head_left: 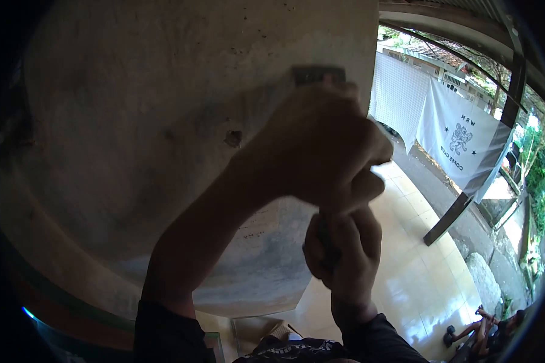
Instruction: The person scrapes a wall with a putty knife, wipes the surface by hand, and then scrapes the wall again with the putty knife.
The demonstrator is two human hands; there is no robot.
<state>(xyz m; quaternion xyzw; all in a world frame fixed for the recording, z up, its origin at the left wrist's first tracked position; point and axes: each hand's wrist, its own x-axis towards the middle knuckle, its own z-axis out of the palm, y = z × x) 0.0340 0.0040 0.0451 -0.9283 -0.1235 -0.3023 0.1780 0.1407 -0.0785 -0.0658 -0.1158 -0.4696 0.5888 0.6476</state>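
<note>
Against a scuffed wall (133, 121), pitted by a small hole (233, 138) near 11 o'clock, a dark flat tool (318, 74) sits at 1 o'clock, blurred. The left hand (321, 142), at 2 o'clock, closes on it; the right hand (358, 254), toward 5, grips a dark handle (329, 245), perhaps the same tool's. Firm, paired grips and even, flat contact should serve best.

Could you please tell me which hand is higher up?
The left hand, just below the blurred dark rectangular piece by the wall; the right hand is lower, its fingers curled around something dark.
</note>
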